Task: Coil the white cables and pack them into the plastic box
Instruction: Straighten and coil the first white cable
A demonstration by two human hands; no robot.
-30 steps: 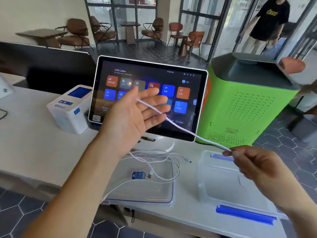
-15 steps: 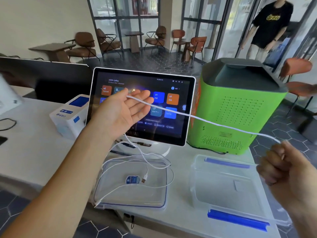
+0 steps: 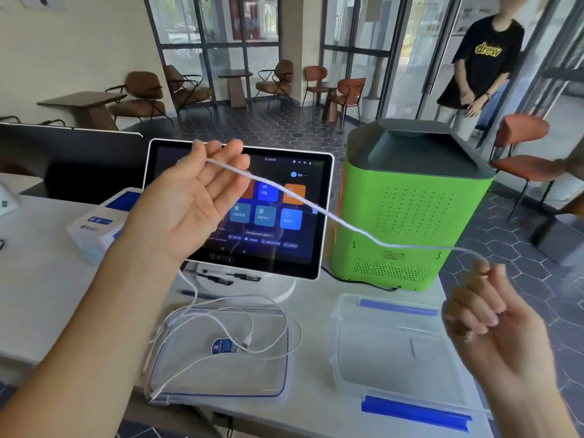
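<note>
Where it crosses the open palm of the left hand (image 3: 192,203), the white cable (image 3: 319,210) lies over the spread fingers, which are flat and not closed on it, and from there it runs down to the right in front of the touchscreen (image 3: 271,216) and the green machine (image 3: 410,216) to the right hand (image 3: 493,320). That hand is loosely curled, its fingertips pinching the cable at the top. Behind the left wrist the cable drops to the tabletop (image 3: 38,295), where more white cable lies in loose loops over a clear plastic lid (image 3: 221,387) with a blue edge and a small round blue label; whether this is one cable or several cannot be told. Just to the right of the lid sits the clear plastic box (image 3: 395,358), with blue clips on its near and far sides and nothing visible inside. A small white and blue device (image 3: 98,226) stands left of the touchscreen. A person in a black T-shirt (image 3: 483,64) stands in the background among chairs
</note>
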